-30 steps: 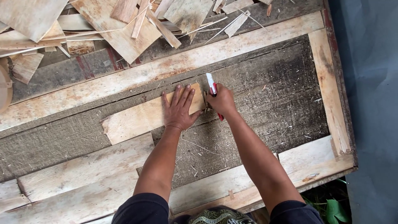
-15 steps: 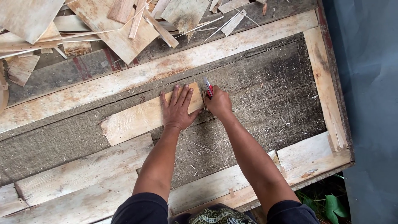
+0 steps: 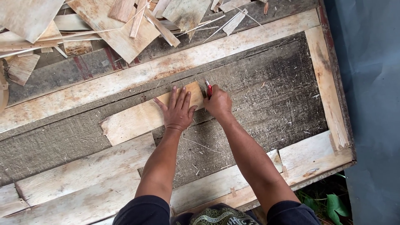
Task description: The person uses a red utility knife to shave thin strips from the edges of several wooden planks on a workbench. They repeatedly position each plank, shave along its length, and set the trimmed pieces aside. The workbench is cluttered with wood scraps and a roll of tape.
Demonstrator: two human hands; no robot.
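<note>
A pale veneer strip and a red-handled knife on a weathered grey board.

We see the thin wooden strip lying flat and slanted, its left end lower, its right end rising toward the board's middle; its surface is light, with frayed edges and a ragged left end. At the strip's right end we find the knife, its red handle poking upright from a closed fist, blade hidden.

Both my arms are stretched straight out ahead, pretty much side by side. My left hand is pressed flat, palm down, fingers spread. My right hand is curled into a tight fist, knuckles up.
</note>
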